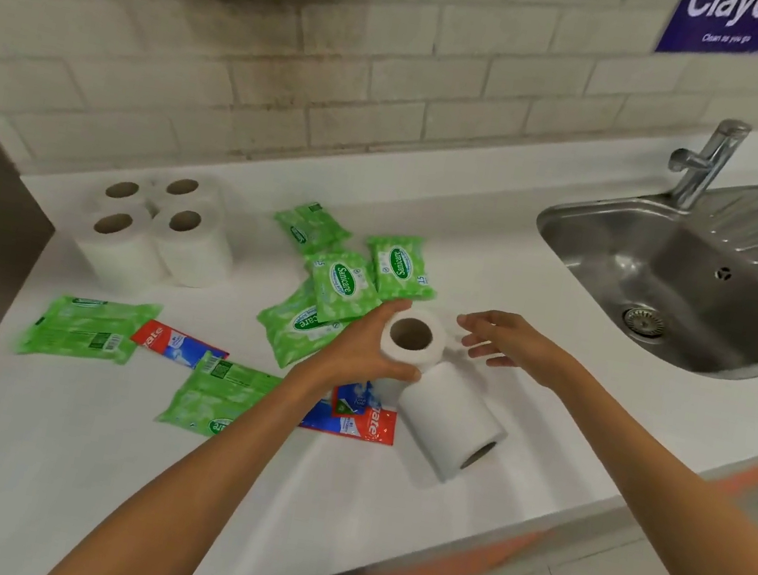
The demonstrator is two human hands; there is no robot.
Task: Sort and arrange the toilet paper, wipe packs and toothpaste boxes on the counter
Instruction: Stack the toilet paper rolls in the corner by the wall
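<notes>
toilet roll [412,348], centre frame, is gripped upright by my left hand [354,351] while my right hand [505,343] hovers beside it, fingers spread and empty; i should carry it level over the wipe packs [343,281] and seat it against the four-roll block [153,244], upper left.

We are seeing the left hand [356,351] gripping an upright toilet roll [412,338], core hole facing up. The right hand [503,341] is hovering just beside it with fingers spread and holding nothing. A second roll [449,424] is lying on its side on the white counter [42,431], just below the held one. Four rolls [156,230] are standing together back left. Green wipe packs [343,281] are lying scattered mid-counter, with two toothpaste boxes [179,346] lying flat among them. A steel sink [580,210] is sitting at the right.
</notes>
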